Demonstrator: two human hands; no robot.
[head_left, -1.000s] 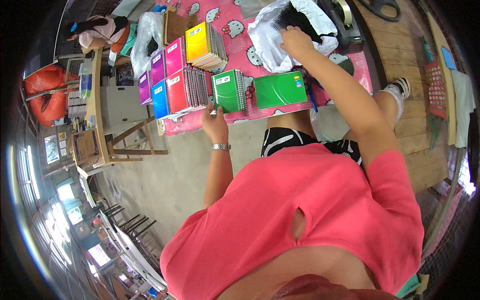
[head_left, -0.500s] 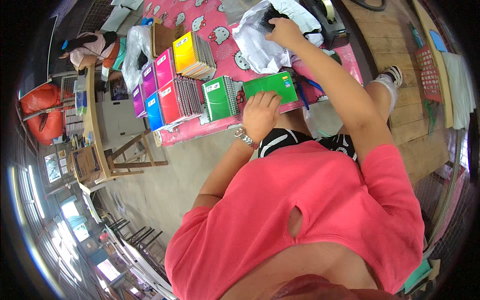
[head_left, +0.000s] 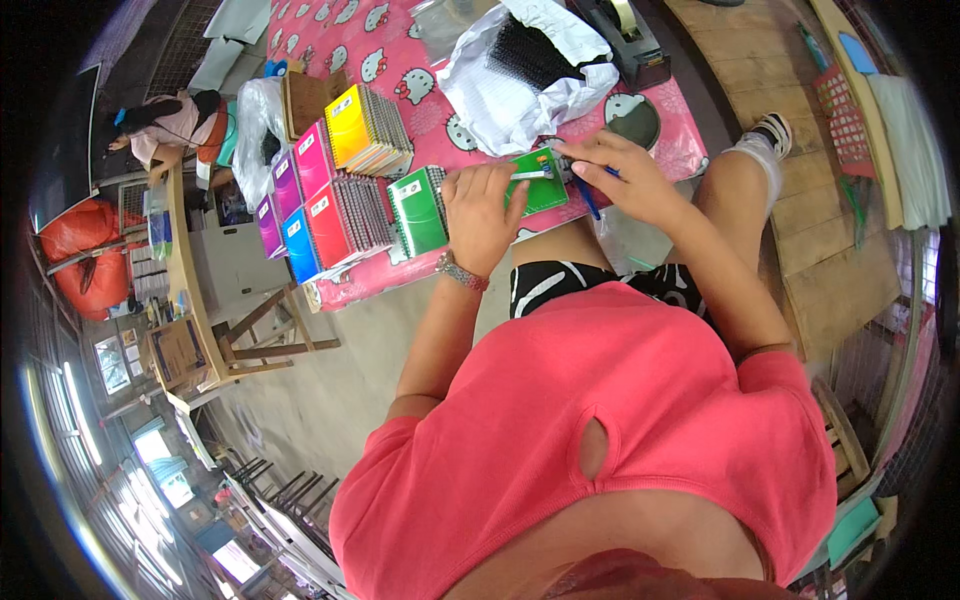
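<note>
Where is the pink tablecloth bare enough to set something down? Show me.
The pink tablecloth has a bare strip between the yellow notebooks and the white bag. The near edge is crowded with green spiral notebooks, left hand, flat green notebook and right hand.

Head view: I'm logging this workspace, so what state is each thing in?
Spiral notebooks, closed, piled by colour
Green cover, partly hidden by the left hand
Blue-handled tool, partly hidden by the right hand
White bag, open, dark material showing
Tape dispenser, holds a roll
Metal wristband, around left wrist
</note>
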